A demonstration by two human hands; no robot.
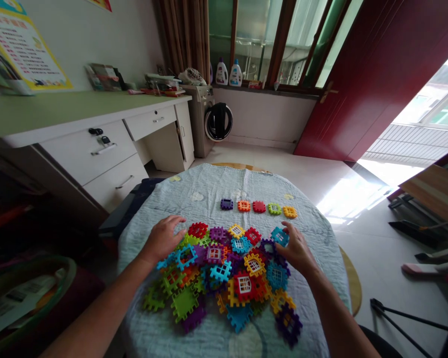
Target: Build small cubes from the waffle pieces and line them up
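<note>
Reaching over the cloth [194,211] from 2 sides, I flank the heaped blocks [221,271]: my left hand [164,239] curves half-open, holding nothing; my right hand [297,248] parts thumb and forefinger around a blue tile [279,235], gripped or not I cannot tell. 5 blocks [259,206] lie in a row beyond.

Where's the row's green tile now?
Head view, right of centre: the green tile sits between a red tile and a yellow tile, beyond the pile.
</note>
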